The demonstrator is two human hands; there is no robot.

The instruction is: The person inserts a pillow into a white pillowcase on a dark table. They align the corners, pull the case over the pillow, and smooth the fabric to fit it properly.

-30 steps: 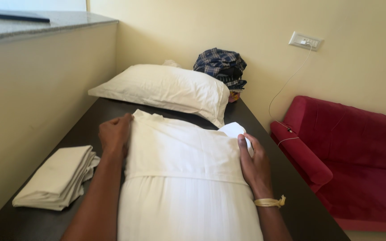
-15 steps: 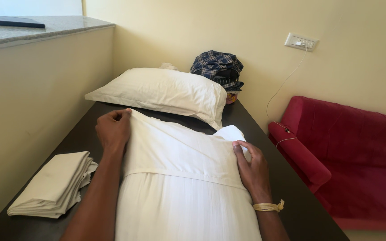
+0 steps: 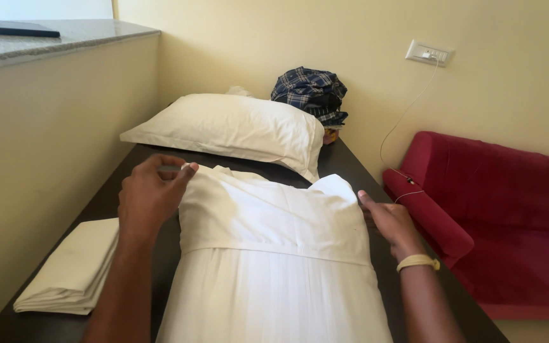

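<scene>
A dark wooden table [image 3: 351, 166] runs along a pale yellow wall, beside a red sofa [image 3: 503, 209]. On it lies a white folded cloth garment [image 3: 274, 254]. The left hand [image 3: 149, 197] pinches its upper left corner; the right hand [image 3: 389, 219] grips its right edge, fingers curled.

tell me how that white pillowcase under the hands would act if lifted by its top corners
The white pillowcase would probably sag: it wrinkles where the left hand pinches its corner. Likely light, being thin. The right hand touches its other edge.
</scene>
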